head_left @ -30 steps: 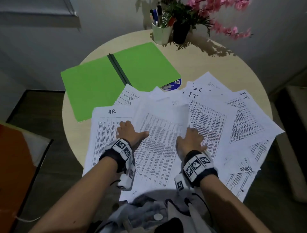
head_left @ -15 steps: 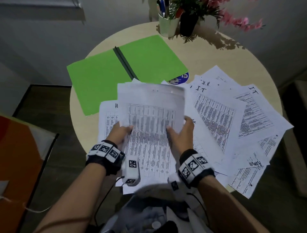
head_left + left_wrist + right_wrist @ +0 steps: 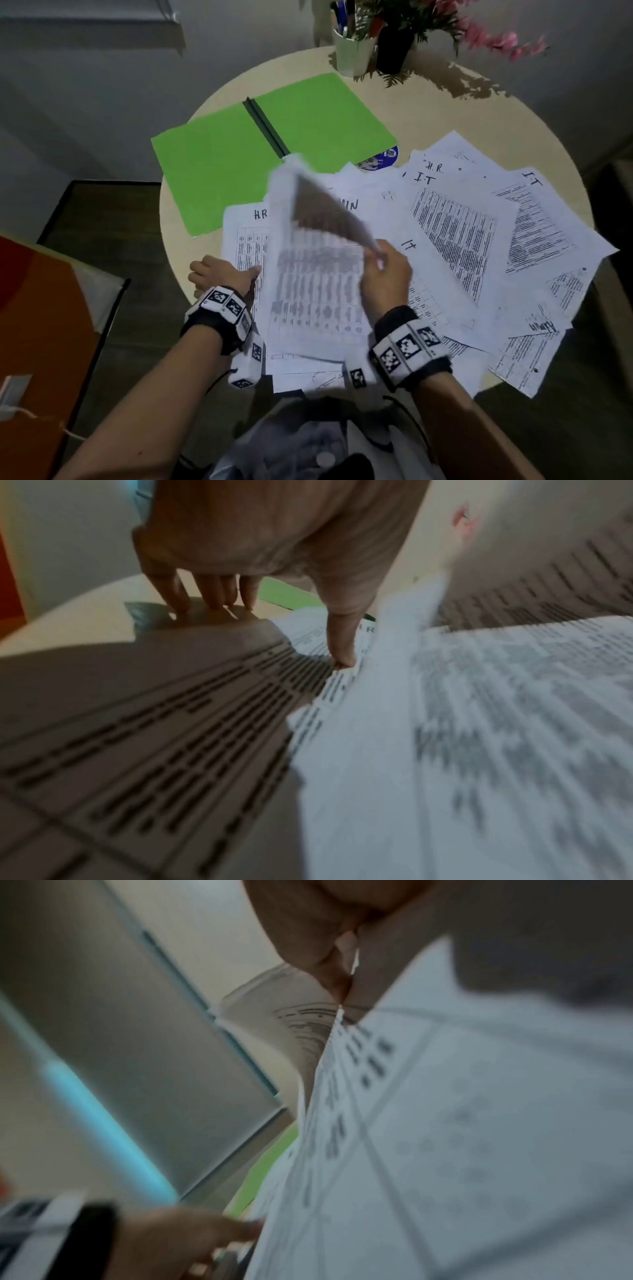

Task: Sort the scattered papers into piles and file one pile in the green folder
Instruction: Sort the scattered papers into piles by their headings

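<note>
The green folder (image 3: pixel 239 164) lies open at the far left of the round table (image 3: pixel 479 113). Printed papers (image 3: pixel 455 222) marked H.R., I.T and ADMIN are strewn across the near and right side. My right hand (image 3: pixel 380 255) pinches one sheet (image 3: pixel 315 284) by its right edge, raised and blurred, its top curling over. The pinch shows in the right wrist view (image 3: pixel 342 996). My left hand (image 3: pixel 219 270) lies at the table's left edge, fingers (image 3: pixel 212 596) straight on the table, thumb (image 3: pixel 342 653) pressing the H.R. sheet (image 3: pixel 246 240).
A white pen cup (image 3: pixel 352 51) and a dark flower pot (image 3: pixel 394 51) stand at the table's far edge. A disc (image 3: pixel 383 159) peeks out beside the folder's right flap. An orange object (image 3: pixel 41 325) stands on the floor to the left.
Both hands lifted a sheet off the pile. The left hand has since let go and dropped onto the H.R. sheet at the table's edge; the right hand alone holds the sheet, now curling.
</note>
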The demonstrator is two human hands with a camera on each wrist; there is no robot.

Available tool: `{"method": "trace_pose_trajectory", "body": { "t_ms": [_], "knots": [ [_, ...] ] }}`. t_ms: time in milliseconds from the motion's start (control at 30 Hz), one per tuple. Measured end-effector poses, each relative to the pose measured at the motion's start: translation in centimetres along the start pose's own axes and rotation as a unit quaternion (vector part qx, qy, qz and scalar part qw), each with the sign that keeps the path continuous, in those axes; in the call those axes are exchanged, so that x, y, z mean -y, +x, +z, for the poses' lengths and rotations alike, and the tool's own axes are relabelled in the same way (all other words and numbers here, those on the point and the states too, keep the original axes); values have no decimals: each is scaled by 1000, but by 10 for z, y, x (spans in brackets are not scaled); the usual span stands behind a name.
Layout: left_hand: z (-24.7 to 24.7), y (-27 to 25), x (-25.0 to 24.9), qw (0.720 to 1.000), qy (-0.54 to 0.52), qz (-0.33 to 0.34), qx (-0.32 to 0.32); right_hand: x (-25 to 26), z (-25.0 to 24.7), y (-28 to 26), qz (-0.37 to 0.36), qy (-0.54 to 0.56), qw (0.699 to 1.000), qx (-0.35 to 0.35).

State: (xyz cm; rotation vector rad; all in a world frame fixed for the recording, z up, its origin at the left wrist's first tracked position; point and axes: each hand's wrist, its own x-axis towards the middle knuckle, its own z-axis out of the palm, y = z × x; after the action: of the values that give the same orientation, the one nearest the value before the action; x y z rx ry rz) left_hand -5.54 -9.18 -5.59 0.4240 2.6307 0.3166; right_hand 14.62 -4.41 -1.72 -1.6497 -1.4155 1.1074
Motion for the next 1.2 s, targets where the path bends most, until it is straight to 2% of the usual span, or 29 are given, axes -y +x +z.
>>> {"method": "trace_pose_trajectory", "body": {
  "t_ms": [67,133,200,267,367,433,500,600,700,767,833,900,967,1033,1100,1200],
  "knots": [
    [1,-2,-2,1000,19,-2,17,-20,-23,13,90,-33,989,-111],
    [1,0,-2,998,23,13,51,-37,-49,17,200,-64,954,-213],
    [-1,2,-2,997,-22,45,67,-50,-71,13,292,-79,924,-235],
    [-8,-1,-6,994,-72,76,38,-57,-83,5,323,-90,918,-211],
    [-40,-13,-25,978,-109,170,-61,-61,-83,-3,277,-54,941,-189],
    [-71,-19,-42,950,-152,238,-134,-59,-82,-1,245,-38,953,-173],
    [-102,-20,-57,925,-220,266,-159,-47,-85,5,222,-44,961,-157],
    [-125,-24,-69,910,-290,278,-107,-25,-96,21,147,-150,974,-89],
    [-98,-39,-67,942,-216,256,7,-7,-103,40,67,-216,974,-1],
    [-59,-46,-55,957,-191,197,90,-3,-100,48,43,-212,976,39],
    [-22,-51,-41,961,-181,147,149,-3,-91,46,78,-110,990,45],
    [3,-58,-32,969,-96,155,165,-6,-80,37,160,48,985,36],
    [16,-63,-27,968,3,204,147,-13,-71,28,241,142,960,26],
    [25,-68,-27,958,51,236,157,-22,-59,17,267,65,959,72],
    [29,-72,-28,944,80,261,184,-27,-42,7,233,-45,963,129],
    [34,-80,-28,945,31,275,173,-20,-40,5,190,-63,976,89]
  ]
}}
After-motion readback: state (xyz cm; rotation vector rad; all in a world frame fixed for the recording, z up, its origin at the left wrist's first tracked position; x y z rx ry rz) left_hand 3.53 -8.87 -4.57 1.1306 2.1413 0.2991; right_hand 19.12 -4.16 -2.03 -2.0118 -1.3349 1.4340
